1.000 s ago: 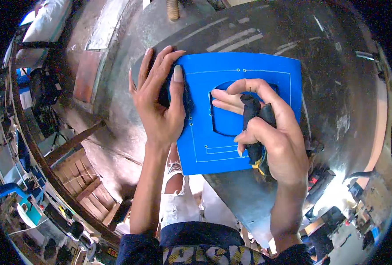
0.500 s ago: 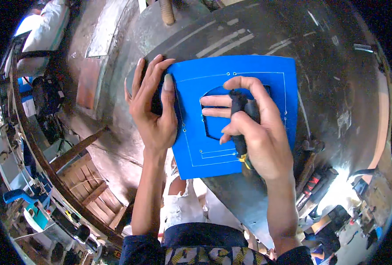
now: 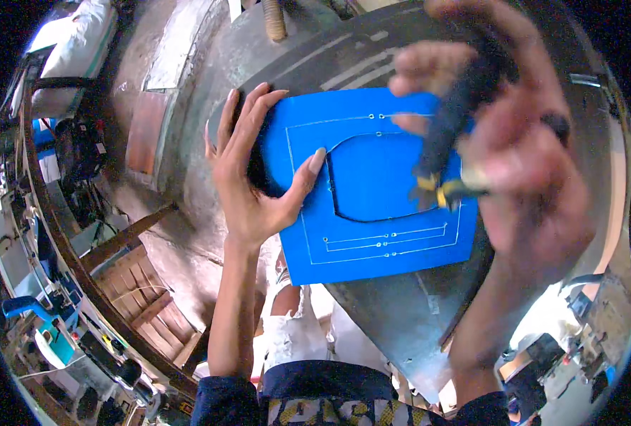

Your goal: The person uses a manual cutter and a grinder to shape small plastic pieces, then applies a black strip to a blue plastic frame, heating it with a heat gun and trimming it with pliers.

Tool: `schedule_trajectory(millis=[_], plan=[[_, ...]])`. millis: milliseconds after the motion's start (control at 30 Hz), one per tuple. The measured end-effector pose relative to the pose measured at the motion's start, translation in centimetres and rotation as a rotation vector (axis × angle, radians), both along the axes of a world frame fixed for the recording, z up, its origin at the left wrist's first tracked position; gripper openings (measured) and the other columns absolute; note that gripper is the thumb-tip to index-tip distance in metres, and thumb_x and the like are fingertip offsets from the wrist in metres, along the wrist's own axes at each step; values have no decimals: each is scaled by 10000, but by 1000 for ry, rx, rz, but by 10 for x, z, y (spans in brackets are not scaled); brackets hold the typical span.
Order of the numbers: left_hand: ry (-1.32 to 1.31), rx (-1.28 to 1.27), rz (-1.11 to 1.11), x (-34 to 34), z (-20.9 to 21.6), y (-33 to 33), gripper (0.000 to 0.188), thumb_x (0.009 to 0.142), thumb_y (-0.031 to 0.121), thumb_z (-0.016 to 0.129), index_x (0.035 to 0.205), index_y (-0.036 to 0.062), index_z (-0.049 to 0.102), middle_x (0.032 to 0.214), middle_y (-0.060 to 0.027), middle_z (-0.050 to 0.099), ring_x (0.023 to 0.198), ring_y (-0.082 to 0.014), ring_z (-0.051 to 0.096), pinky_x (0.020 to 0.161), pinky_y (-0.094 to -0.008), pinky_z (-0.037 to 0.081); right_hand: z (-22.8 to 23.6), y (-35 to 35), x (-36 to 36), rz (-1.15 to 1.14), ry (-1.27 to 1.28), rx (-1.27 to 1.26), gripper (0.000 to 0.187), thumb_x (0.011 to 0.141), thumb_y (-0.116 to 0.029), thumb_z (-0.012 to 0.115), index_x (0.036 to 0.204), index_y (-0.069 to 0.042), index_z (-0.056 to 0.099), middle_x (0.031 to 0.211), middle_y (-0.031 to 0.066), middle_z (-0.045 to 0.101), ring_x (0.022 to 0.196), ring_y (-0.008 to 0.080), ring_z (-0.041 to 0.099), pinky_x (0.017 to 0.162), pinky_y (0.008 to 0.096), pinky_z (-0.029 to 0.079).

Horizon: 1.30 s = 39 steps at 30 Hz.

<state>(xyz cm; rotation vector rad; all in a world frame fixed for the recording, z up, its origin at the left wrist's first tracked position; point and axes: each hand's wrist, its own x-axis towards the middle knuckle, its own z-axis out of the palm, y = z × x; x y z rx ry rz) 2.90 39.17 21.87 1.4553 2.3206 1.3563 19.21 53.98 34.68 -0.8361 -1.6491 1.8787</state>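
A flat blue sheet (image 3: 386, 181) lies on the dark work surface, with thin white lines and small circles marked on it. Around its middle panel runs a rounded outline with a dark gap along the left and lower edges. My left hand (image 3: 262, 177) is open at the sheet's left side, its thumb pressing beside the outline and its fingers spread at the edge. Blurred by motion, my right hand (image 3: 528, 156) is raised over the sheet's right side. It holds a black tool with a yellow band (image 3: 447, 135); the tool's exact kind is too smeared to tell.
The dark curved work surface (image 3: 386, 316) extends around the sheet. A ribbed tan hose or post (image 3: 273, 21) stands at the far edge. Left are a wooden crate-like frame (image 3: 141, 295) and a white sack (image 3: 81, 42). Various tools and machine parts crowd both sides.
My right hand has lifted off the sheet's middle and swung right with the tool, uncovering the outline. My left thumb has moved right, in over the sheet.
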Motion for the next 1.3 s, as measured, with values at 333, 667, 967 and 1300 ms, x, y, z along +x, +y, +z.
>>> schedule_trajectory(millis=[333,667,967,1300], plan=[[38,29,-27,1,-4,-3,726,644,363,802,1289,77,627,1364,-123,597,1398,-375,397,1160,-524,216,-48,41,-76,545,659,-193,735,920,-419,523,1411,115,401,1276,343,538,1199,414,588,1108,529,434],[-14,25,5,0,-10,-9,760,616,350,806,1275,22,619,1364,-152,591,1380,-384,421,1161,-538,209,-43,24,-95,537,543,-97,509,851,-220,487,1211,135,543,1070,245,601,955,263,655,840,395,569],[9,62,-14,-4,-15,-9,786,620,363,802,1316,55,605,1388,-141,579,1386,-383,414,1158,-542,209,-59,28,-116,595,785,40,193,891,-48,505,715,18,548,854,134,543,654,124,553,553,268,496],[25,69,-20,-2,-14,-9,760,609,384,803,1271,51,632,1353,-164,592,1385,-378,415,1166,-533,181,-75,31,-128,415,527,640,206,892,-18,507,693,20,546,830,66,535,630,102,510,548,259,409]])
